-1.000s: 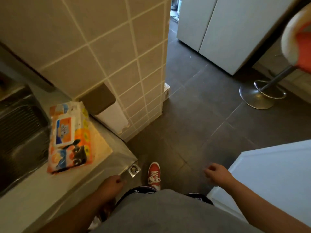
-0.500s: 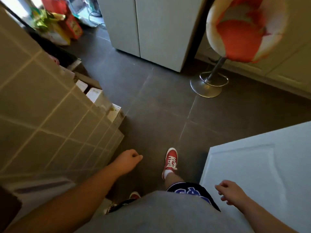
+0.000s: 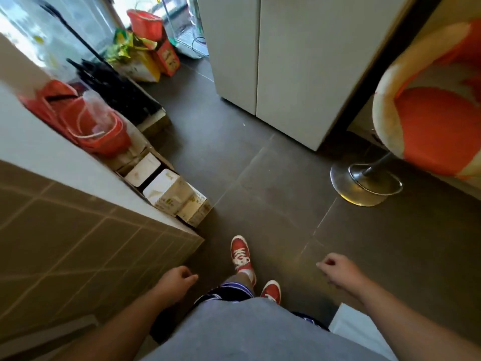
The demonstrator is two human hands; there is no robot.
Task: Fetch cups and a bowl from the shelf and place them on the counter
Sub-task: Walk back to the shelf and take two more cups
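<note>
No cup, bowl or shelf is in view. My left hand (image 3: 177,280) hangs low in front of my body beside the corner of a tiled wall (image 3: 78,256), fingers loosely curled with nothing in them. My right hand (image 3: 338,269) hangs at the other side above the dark floor, also loosely curled and holding nothing. My red shoes (image 3: 240,256) stand on the floor between the hands.
A white cabinet (image 3: 286,61) stands ahead. An orange and white bar stool (image 3: 429,118) on a chrome base (image 3: 364,186) is at right. Cardboard boxes (image 3: 171,194), a red basket (image 3: 96,126) and bags (image 3: 145,50) line the left wall. A white panel corner (image 3: 364,332) shows lower right.
The view has swung away from the counter and sink, past the tiled wall corner, toward the cabinet and stool. I have stepped forward and both hands stay low and hold nothing.
</note>
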